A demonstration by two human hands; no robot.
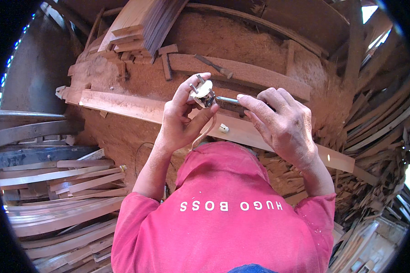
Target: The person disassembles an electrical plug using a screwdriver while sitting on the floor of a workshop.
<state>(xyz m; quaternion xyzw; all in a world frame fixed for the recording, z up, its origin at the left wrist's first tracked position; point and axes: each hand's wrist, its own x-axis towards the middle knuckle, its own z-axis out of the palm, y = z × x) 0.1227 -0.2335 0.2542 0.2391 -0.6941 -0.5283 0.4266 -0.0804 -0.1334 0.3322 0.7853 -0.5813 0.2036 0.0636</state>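
Between its thumb and fingers, my left hand (pixel 180 116) grips a white electrical plug (pixel 204 93), its metal pins pointing up and to the left and its dark inner side exposed. A pale cable (pixel 208 130) runs down from the plug past my wrist. My right hand (pixel 280 120) is closed around a screwdriver (pixel 228 99), whose handle is mostly hidden by the fingers. The shaft points left, with its tip at the plug's inner side; whether it touches a screw is too small to tell. A small white plastic piece (pixel 223 128) lies on the long board beneath my hands.
The long planed board (pixel 123 105) crosses beneath my hands on a sawdust-covered surface. Beyond lie a hammer-like wooden tool (pixel 167 66), a dark tool (pixel 214 66) and a plank stack (pixel 139 29). Curved timber (pixel 64 182) is piled at left, wood scraps (pixel 373 191) at right.
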